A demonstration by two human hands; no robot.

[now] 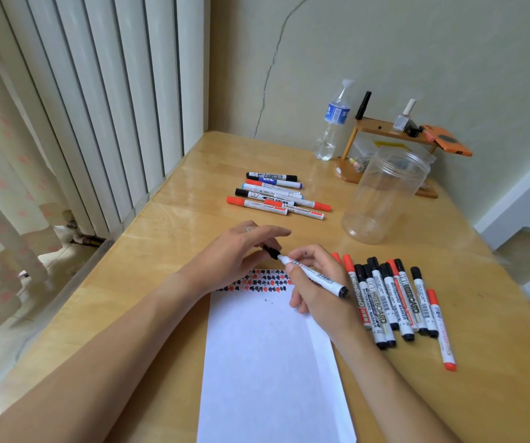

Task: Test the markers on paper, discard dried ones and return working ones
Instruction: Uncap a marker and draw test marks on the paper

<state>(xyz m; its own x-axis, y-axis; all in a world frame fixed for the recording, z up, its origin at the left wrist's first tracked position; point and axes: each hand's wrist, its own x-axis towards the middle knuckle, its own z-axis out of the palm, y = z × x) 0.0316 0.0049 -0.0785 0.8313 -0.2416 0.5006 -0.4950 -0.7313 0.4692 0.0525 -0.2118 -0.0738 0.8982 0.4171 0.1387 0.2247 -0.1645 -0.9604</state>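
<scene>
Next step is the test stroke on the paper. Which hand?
Right. The right hand already grips the uncapped marker just above the paper, by the earlier test marks. The left hand is busy pinching the black cap.

Single head-worn wide-angle view, facing forward and down, close over the table (161, 199), wall corner beyond

Bright, soft daylight, no hard shadows. Mild glare on the glossy table (193, 174) near the far markers. Center sharp; wide-angle bending at the edges, curtain (4, 187) at left soft and slightly washed out.
</scene>
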